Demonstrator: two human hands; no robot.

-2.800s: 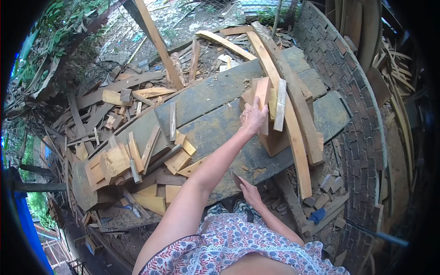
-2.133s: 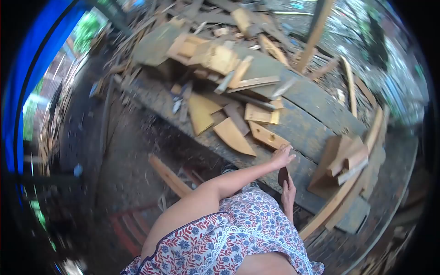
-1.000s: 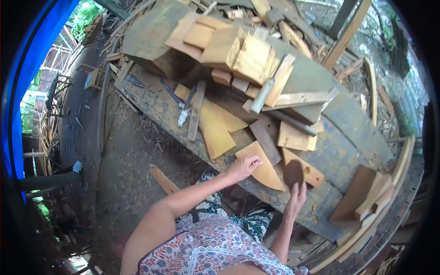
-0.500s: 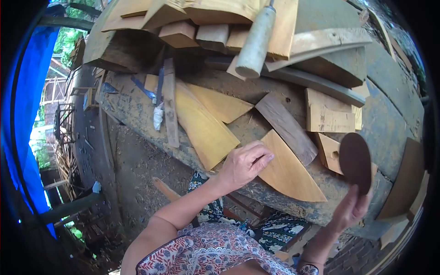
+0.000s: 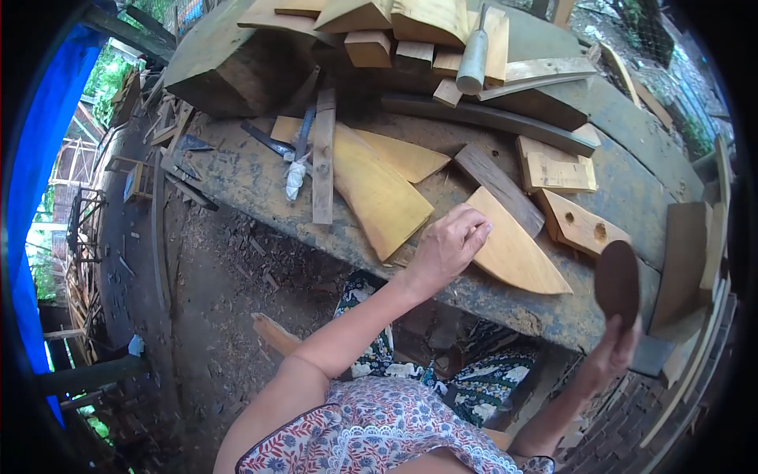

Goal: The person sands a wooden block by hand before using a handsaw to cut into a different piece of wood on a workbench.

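My left hand (image 5: pixel 452 242) is closed, its fingers curled, with nothing showing in it. It is over the left edge of a pale, pointed wooden piece (image 5: pixel 517 251). My right hand (image 5: pixel 611 349) grips the lower end of a flat, dark brown oval piece (image 5: pixel 617 286) and holds it upright at the bench's right side. Just behind the oval lies a wooden block with two holes (image 5: pixel 583 224). A grey-brown board (image 5: pixel 499 188) lies beside the pointed piece. Yellowish curved boards (image 5: pixel 379 193) lie left of my left hand.
Stacked wood and a chisel with a pale handle (image 5: pixel 472 65) are at the back of the worn bench (image 5: pixel 272 207). A narrow slat (image 5: pixel 323 158) and a wrapped-handle tool (image 5: pixel 295 178) lie at the left. Boards (image 5: pixel 681 261) stand at the right.
The view has shifted, so the bench and its wood appear higher and a little smaller. The dark oval now appears lower, showing more of the holed block. Both hands keep their grips.
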